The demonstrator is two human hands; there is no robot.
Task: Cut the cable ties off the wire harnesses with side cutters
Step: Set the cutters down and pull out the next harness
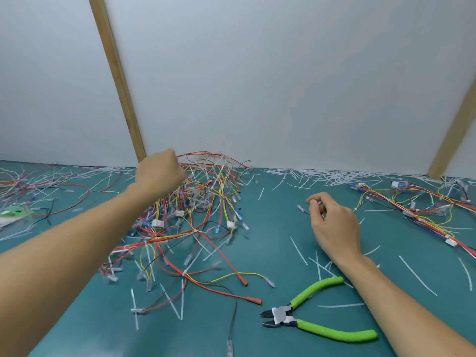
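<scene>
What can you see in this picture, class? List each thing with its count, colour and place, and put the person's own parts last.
Table: one, teal, fills the lower half.
Wire bundle: one tangle, red, yellow, white and blue, centre, lifted at the top.
Wire harness: one, red, yellow and blue, lying far right.
Loose wires: many, mixed colours, far left.
Cut ties: many, white, scattered over the table and heaped along the wall.
Cutters: one, green handles, front right, jaws open, untouched.
Wall panel: white, with two wooden strips.
Left hand: grips the bundle's top.
Right hand: pinches something small; too small to tell.
</scene>
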